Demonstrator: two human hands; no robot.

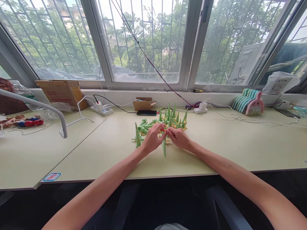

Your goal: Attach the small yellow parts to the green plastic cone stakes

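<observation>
My left hand (154, 137) and my right hand (179, 138) meet over the table, their thumbs and fingertips pinched close together. Between them is a green cone-shaped plastic piece (164, 149), its long point directed toward me. My left fingers are closed on its wide end. The right fingertips press at the same end; a small part they may hold is hidden. Just beyond the hands stand several green cones with yellow-orange bits (184, 121) near their bases. Loose green pieces (143, 127) lie in a heap past my left hand, and another green cone (137, 137) stands left of it.
A black phone (146, 112) lies behind the pieces, before a small open cardboard box (144, 104). Power strips (102, 109) and cables run along the window wall. Pastel hangers (249, 101) stand at right. A white curved metal frame (61, 119) juts in from the left.
</observation>
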